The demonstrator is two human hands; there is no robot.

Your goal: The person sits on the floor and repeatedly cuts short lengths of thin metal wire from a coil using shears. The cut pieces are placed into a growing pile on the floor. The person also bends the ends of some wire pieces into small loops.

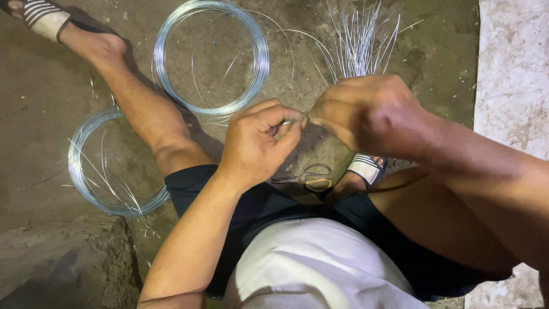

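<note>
Head view, looking straight down at my lap and the dirt floor [40, 114]; my left hand [257, 146] and right hand [369, 117] meet at the middle of the picture, fingertips touching; the left hand's thumb and forefinger are pinched together on a thin wire end [284, 122], the other fingers curled under; the right hand is clenched around a bundle of cut wires [360, 43], which fans up out of the fist toward 12 o'clock; how its fingertips sit on the wire end I cannot tell, as the back of the hand hides them.

At 11 o'clock from the hands a large wire coil [211, 57] lies flat on the floor; a loose strand arcs from it toward the bundle; at 9 o'clock, well apart from the hands, a second coil [106, 163] lies beside my left leg [143, 109], with stray strands crossing it; that leg stretches to 10 o'clock and ends in a striped sandal [43, 17] at the corner.

Just below the hands, at 6 o'clock, scissors [306, 178] lie on the floor between my thighs; beside them, at 5 o'clock, the other sandal [366, 169] shows under my right wrist; a pale concrete slab [512, 74] runs down the edge at 3 o'clock.
</note>
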